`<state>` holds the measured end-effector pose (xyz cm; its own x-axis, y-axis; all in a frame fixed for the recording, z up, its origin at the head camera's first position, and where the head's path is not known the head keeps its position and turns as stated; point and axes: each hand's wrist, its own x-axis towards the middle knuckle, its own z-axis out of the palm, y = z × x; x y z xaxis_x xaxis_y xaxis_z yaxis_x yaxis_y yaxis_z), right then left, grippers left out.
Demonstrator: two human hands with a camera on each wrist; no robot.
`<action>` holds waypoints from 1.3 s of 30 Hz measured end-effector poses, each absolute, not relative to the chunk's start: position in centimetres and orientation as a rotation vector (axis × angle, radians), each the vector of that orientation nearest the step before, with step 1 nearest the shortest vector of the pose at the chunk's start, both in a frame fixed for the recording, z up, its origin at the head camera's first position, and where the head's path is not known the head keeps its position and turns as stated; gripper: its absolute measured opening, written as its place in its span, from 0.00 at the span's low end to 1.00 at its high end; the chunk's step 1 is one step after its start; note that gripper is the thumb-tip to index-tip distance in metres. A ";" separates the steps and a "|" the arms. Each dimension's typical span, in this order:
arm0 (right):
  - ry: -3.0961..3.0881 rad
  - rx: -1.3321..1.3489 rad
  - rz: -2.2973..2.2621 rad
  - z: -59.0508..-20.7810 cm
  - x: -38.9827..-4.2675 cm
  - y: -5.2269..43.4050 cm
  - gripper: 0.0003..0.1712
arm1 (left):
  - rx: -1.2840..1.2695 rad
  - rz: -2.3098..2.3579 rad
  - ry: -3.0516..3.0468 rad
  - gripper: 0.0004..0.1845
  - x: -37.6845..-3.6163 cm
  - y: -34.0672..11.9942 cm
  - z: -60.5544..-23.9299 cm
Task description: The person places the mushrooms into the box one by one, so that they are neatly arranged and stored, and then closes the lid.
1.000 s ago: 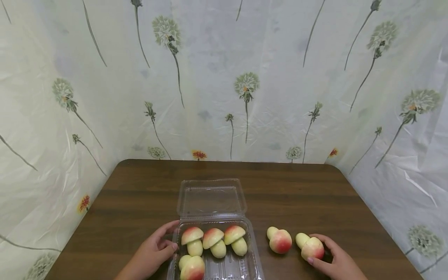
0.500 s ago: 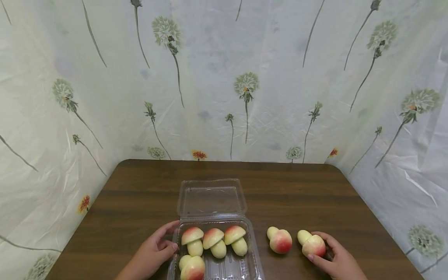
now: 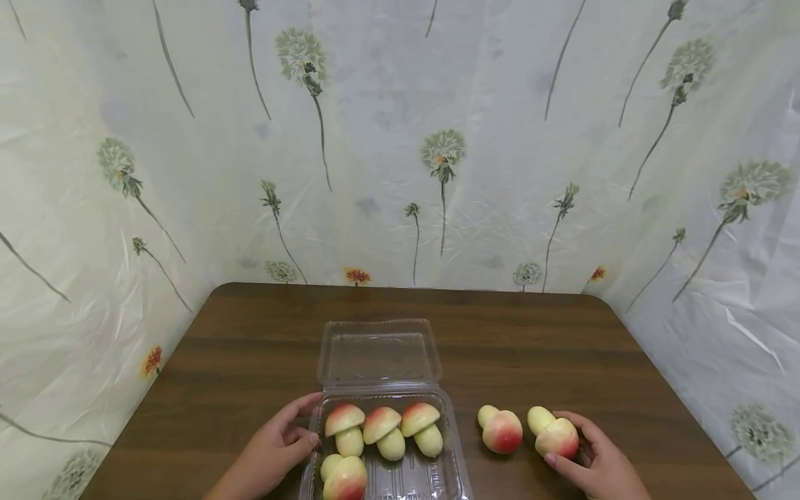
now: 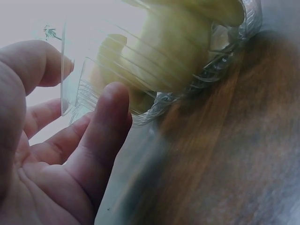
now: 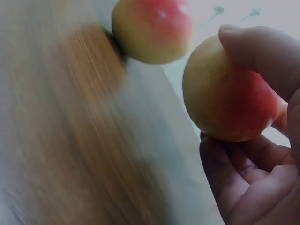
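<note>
Left hand: the left hand (image 3: 273,451) rests on the table (image 3: 219,375) with its fingers loosely curled, thumb and fingertips touching the left wall of the clear plastic container (image 3: 454,458); it steadies the box and grips nothing.
Container: just right of that hand, its lid (image 3: 377,353) lying open and flat on the far side.
Fruit in the box: three halved peach pieces (image 3: 382,430) stand in a row along the far end, near the left thumb; a fourth piece (image 3: 342,478) lies at the near left corner, just beside the left fingers.
Loose piece: a peach piece on the table (image 3: 500,430) sits between the container and the right hand, touching neither.
Held piece: a peach piece (image 3: 553,434) rests in the right fingers, near the loose one.
Right hand: the right hand (image 3: 590,461) is curled round that piece, thumb over its top and fingers beneath.
</note>
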<state>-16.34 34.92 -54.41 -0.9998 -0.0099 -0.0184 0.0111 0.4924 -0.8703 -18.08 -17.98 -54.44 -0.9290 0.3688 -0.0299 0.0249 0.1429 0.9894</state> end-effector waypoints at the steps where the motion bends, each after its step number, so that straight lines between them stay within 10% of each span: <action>1: 2.703 0.006 -1.575 -54.4 -16.3 34.8 0.42 | 0.381 1.859 2.157 0.35 -18.1 -18.0 -54.4; 39: 2.611 -1.019 -1.867 -52.3 -15.1 24.3 0.43 | 0.371 1.886 2.121 0.35 -18.1 -17.9 -54.5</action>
<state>-15.08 24.30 -52.31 -0.7937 -0.3393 0.5050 -0.5876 0.2123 -0.7808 -18.14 -17.90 -54.52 -0.9283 0.3701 -0.0366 0.0069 0.1153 0.9933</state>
